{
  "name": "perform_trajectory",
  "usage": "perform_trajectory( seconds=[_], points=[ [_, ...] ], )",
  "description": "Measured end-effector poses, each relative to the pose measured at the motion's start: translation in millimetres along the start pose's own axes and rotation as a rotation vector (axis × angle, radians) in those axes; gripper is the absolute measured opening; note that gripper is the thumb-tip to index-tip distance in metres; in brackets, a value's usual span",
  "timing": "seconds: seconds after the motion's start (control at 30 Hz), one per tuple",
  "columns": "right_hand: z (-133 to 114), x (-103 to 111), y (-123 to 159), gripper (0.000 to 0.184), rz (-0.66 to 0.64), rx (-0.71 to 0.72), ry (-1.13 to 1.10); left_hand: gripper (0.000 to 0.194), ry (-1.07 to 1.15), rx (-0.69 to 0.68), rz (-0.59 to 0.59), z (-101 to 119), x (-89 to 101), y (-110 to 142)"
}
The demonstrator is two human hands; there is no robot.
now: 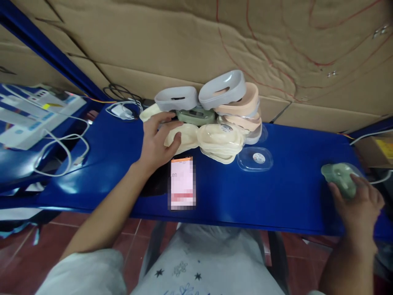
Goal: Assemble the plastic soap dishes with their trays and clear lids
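Note:
My left hand (156, 141) reaches to the pile of plastic cases (215, 110) at the back of the blue table (291, 184). Its fingers curl round a cream case (184, 137) at the pile's left front. Grey, green, peach and cream cases are stacked there, some tilted. My right hand (357, 205) is at the table's right end, fingers closed on a green case (339, 177) that rests on the table. A clear lid (254, 159) with a round sticker lies beside the pile.
A phone (182, 182) with a lit screen lies near the front edge, right of my left wrist. White cables and a charger (123, 110) sit at the back left. Cardboard (215, 41) lines the wall behind. A box (379, 149) stands at far right.

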State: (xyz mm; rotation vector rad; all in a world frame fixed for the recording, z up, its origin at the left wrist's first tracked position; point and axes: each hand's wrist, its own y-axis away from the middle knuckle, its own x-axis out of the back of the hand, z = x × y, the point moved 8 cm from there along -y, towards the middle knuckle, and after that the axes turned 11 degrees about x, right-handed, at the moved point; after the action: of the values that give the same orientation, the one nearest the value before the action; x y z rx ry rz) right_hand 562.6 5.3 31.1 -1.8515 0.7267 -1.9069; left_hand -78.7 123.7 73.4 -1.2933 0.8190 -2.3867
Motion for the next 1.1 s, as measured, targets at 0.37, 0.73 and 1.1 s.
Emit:
perform_trajectory(
  seconds=[0.37, 0.73, 1.1],
  points=[
    [-106.0, -22.0, -61.9, 0.046, -0.186, 0.222, -0.378, 0.022, 0.007, -0.067, -0.003, 8.7, -7.8, 0.5],
    [-162.9, -73.8, -123.0, 0.052, -0.364, 0.383, -0.388, 0.015, 0.02, -0.065, -0.002, -1.3, 2.8, -1.5],
    [-156.1, -53.6, -83.9, 0.063, -0.643, 0.44, -0.302, 0.031, -0.039, -0.033, -0.1, 9.4, -0.2, 1.5]
  ],
)
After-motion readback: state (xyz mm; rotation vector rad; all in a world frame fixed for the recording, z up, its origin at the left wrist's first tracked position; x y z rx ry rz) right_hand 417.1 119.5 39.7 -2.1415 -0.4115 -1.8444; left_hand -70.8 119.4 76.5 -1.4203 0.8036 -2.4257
